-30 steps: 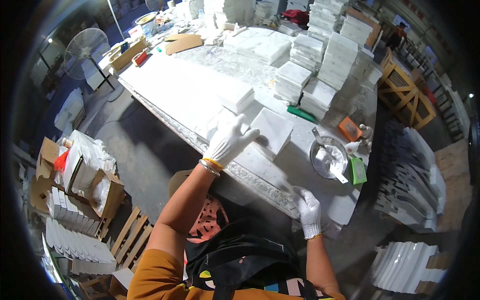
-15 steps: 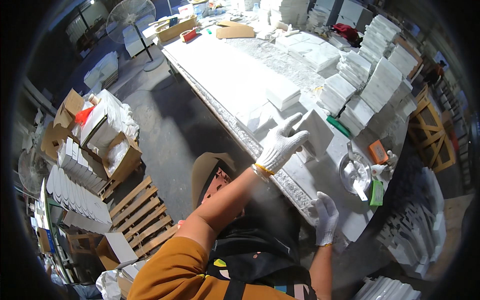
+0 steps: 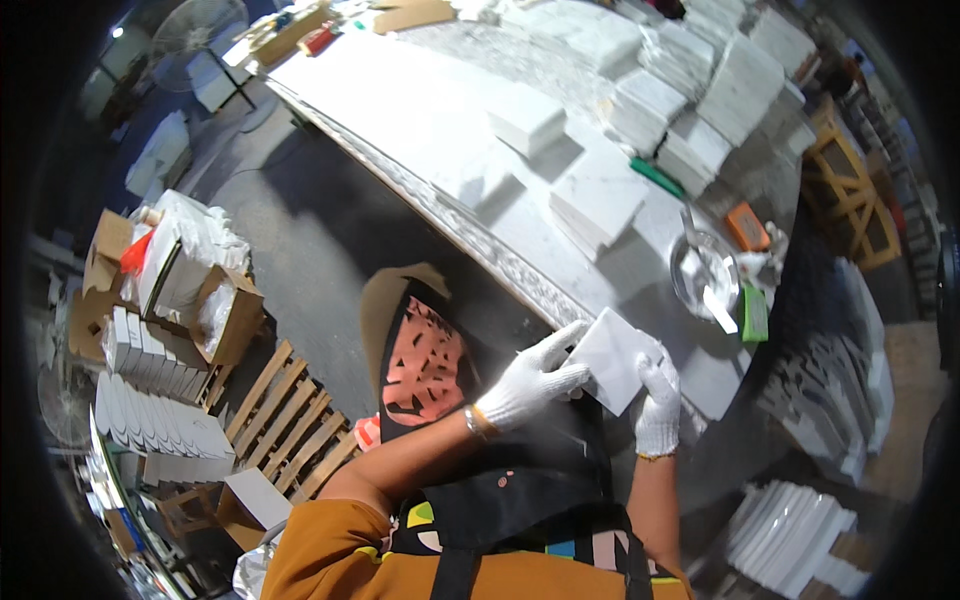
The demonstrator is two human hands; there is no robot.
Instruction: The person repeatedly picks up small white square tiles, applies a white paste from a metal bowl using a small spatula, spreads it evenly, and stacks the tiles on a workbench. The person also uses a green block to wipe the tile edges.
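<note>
Both my hands wear white knit gloves and hold one square white tile (image 3: 610, 358) at the near edge of the worktable. My left hand (image 3: 535, 385) grips its left side, fingers partly behind it. On the right side, my right hand (image 3: 657, 405) has its thumb over the tile's face. Beyond the tile, a short stack of white tiles (image 3: 600, 200) lies on the table, with a white tile block (image 3: 525, 118) farther back. To the right is a metal bowl (image 3: 690, 285) of white paste with a scraper (image 3: 720, 311) in it.
A green box (image 3: 755, 314) and an orange box (image 3: 746, 227) sit beside the bowl. Tall stone stacks (image 3: 742, 88) stand at the table's far right. On the floor at left are a wooden pallet (image 3: 285, 415) and open cartons (image 3: 235, 315); more white pieces (image 3: 790, 535) lie at lower right.
My left hand has come back from the tile stack toward my body. A tile is now held between both hands, and my right hand, earlier at the table edge, grips it too.
</note>
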